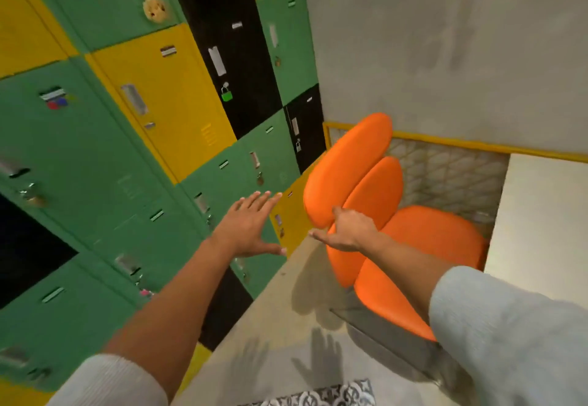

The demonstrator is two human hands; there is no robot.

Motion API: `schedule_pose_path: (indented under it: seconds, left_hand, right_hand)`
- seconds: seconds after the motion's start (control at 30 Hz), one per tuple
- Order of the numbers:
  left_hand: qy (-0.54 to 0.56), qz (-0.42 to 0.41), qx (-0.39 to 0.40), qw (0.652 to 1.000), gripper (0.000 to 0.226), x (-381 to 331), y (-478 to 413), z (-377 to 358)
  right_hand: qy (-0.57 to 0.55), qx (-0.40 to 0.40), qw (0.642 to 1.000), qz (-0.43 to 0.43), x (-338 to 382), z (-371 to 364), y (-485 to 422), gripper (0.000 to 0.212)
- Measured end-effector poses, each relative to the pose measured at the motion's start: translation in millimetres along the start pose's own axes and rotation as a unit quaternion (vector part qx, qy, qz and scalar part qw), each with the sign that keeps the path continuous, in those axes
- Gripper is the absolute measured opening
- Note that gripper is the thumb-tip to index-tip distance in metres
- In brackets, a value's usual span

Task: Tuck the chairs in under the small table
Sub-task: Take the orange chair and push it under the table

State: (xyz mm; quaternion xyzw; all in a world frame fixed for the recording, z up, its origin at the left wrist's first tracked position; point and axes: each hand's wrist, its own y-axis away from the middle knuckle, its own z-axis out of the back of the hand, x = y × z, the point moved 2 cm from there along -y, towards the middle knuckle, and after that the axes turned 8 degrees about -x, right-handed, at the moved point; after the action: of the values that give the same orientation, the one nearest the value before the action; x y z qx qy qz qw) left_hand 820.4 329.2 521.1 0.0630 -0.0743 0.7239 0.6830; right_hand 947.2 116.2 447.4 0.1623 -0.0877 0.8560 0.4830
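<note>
While the right hand (348, 230) wraps the near edge of the orange chair (423, 246) backrest, its grip looks closed on the pad, and the left hand (251, 224) hovers spread and empty beside it. The chair sits against the pale table (541, 214), seat partly under. Pushing one-sided could swing it into the lockers (127, 151). The chair's legs are hidden, and any other chairs are out of view.

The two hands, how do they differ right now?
The left hand is open with fingers spread, in the air in front of the lockers, touching nothing. The right hand grips the backrest of the orange chair. Both arms reach forward, with pale sleeves.
</note>
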Motion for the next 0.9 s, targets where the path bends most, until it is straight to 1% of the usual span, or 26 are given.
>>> schedule_pose_path:
  seconds: [0.13, 0.27, 0.4, 0.47, 0.5, 0.6, 0.67, 0.73, 0.8, 0.9]
  left_hand:
    - [0.005, -0.029, -0.009, 1.0, 0.14, 57.9, -71.2, -7.6]
    - [-0.004, -0.076, -0.015, 0.997, 0.143, 93.5, -144.4, -14.4]
    - [0.0, -0.146, -0.013, 0.989, 0.145, 116.1, -223.8, -27.1]
    - [-0.003, -0.183, -0.032, 0.983, 0.145, 122.8, -259.4, -32.8]
    - [-0.004, -0.207, -0.03, 0.978, 0.144, 125.9, -275.6, -34.9]
    - [0.0, -0.267, -0.032, 0.963, 0.143, 144.1, -328.5, -44.2]
    - [-0.011, -0.298, -0.037, 0.954, 0.141, 156.0, -372.7, -45.1]
    - [-0.009, -0.322, -0.044, 0.946, 0.138, 161.4, -412.5, -45.8]
    - [-0.001, -0.358, -0.036, 0.933, 0.134, 156.3, -446.2, -51.0]
    - [-0.016, -0.402, -0.038, 0.915, 0.128, 135.7, -492.1, -60.7]
  right_hand:
    - [-0.004, -0.012, 0.999, -0.04, 27.2, -10.0, -69.7, 0.106]
    - [-0.007, -0.027, 0.996, -0.086, 43.5, -23.6, -136.8, 0.096]
    - [-0.044, -0.061, 0.981, -0.181, 53.6, -41.4, -197.1, 0.091]
    - [-0.041, -0.08, 0.972, -0.218, 53.6, -50.9, -219.3, 0.089]
    - [-0.04, -0.079, 0.968, -0.235, 55.1, -56.9, -225.9, 0.088]
    - [-0.028, -0.087, 0.948, -0.306, 63.9, -74.8, -243.6, 0.087]
    - [-0.038, -0.114, 0.925, -0.36, 69.5, -82.1, -256.0, 0.078]
    - [-0.053, -0.131, 0.908, -0.394, 75.4, -85.9, -264.0, 0.069]
    - [-0.074, -0.139, 0.885, -0.439, 80.7, -89.8, -269.4, 0.064]
    - [-0.088, -0.165, 0.863, -0.469, 87.6, -93.1, -279.5, 0.053]
